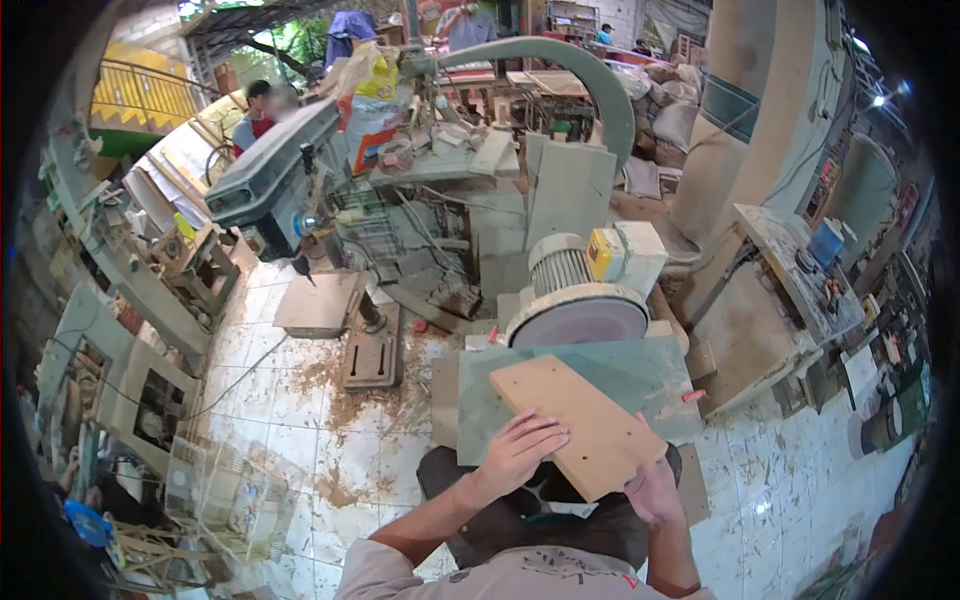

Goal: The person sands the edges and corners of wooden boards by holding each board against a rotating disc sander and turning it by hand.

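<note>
A flat tan board (575, 420) with several small dark holes lies tilted over the green table (480, 400) of a disc sander (580, 318). Its far left end is near the grey disc. My left hand (522, 452) rests on the board's left edge, its fingers laid over the top face. At the near right corner, my right hand (652, 488) grips the board, with the fingers partly hidden beneath it.
A drill press (275, 185) stands at the left, its slotted base (372, 350) on the sawdust-strewn tiled floor. To the right is a dusty workbench (790, 270). Behind the sander are boards (570, 195) and a thick pillar (720, 130). A person (255, 118) is at the upper left.
</note>
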Motion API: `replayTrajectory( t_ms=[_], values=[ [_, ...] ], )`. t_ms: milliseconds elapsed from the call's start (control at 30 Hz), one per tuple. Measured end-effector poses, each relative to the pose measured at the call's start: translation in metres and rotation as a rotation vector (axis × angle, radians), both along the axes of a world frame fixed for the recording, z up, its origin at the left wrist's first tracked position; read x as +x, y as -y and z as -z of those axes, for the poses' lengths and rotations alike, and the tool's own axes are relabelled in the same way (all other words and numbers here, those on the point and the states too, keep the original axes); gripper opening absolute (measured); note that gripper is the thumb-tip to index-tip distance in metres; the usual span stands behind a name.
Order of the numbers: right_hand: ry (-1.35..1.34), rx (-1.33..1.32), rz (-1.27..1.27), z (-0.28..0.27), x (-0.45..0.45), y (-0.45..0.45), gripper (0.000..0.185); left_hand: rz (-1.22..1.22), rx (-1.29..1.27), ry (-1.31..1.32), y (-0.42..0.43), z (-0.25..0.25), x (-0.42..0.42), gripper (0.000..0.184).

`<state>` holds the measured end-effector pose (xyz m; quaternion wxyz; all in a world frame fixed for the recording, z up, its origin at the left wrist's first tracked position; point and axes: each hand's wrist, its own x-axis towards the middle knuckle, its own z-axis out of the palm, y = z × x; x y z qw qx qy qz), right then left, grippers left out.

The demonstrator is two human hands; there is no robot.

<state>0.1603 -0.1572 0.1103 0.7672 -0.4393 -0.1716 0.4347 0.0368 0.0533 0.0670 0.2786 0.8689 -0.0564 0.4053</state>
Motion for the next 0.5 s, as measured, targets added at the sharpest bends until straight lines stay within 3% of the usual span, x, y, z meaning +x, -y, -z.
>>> replayTrajectory(
  t_ms=[100,333,500],
  values=[
    [-0.075,-0.117,0.201,0.025,-0.006,0.004,0.048,-0.03,0.08,0.008,0.008,0.012,0.003,0.035],
    [-0.211,-0.228,0.102,0.063,0.018,0.043,0.049,-0.059,0.102,-0.027,0.041,0.044,0.01,0.036],
    [-0.153,-0.299,0.158,0.098,0.03,0.068,0.043,-0.059,0.044,-0.162,0.06,0.056,0.018,0.041]
  ],
)
